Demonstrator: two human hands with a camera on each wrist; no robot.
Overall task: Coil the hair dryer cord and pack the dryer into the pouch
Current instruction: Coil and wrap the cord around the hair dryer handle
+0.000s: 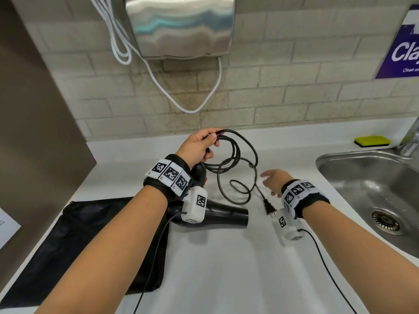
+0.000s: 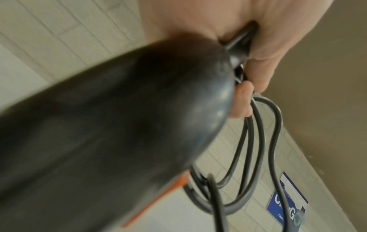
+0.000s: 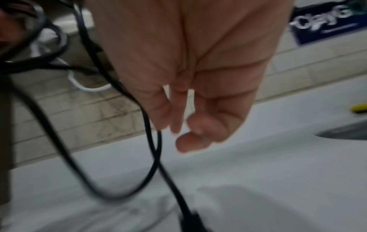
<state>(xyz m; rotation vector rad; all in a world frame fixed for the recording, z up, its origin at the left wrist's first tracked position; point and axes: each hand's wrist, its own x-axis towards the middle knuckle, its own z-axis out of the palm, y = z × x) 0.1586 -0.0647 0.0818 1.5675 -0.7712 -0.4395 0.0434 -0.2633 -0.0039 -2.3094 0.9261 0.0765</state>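
A black hair dryer (image 1: 217,215) lies on the white counter, its handle rising under my left wrist; the handle (image 2: 123,125) fills the left wrist view. My left hand (image 1: 199,145) grips several loops of the black cord (image 1: 229,155) above the counter, fingers (image 2: 256,75) curled round the strands. The rest of the cord hangs in loose loops down to the plug (image 1: 269,208) on the counter. My right hand (image 1: 272,180) hovers just right of the hanging cord (image 3: 152,149), fingers (image 3: 200,130) loose and holding nothing. The black pouch (image 1: 95,241) lies flat at left, under my left forearm.
A steel sink (image 1: 371,189) with a tap (image 1: 410,141) lies at right, a yellow sponge (image 1: 373,140) behind it. A metal hand dryer (image 1: 181,26) with white cables (image 1: 158,75) hangs on the tiled wall. A blue sign (image 1: 401,46) is mounted at upper right.
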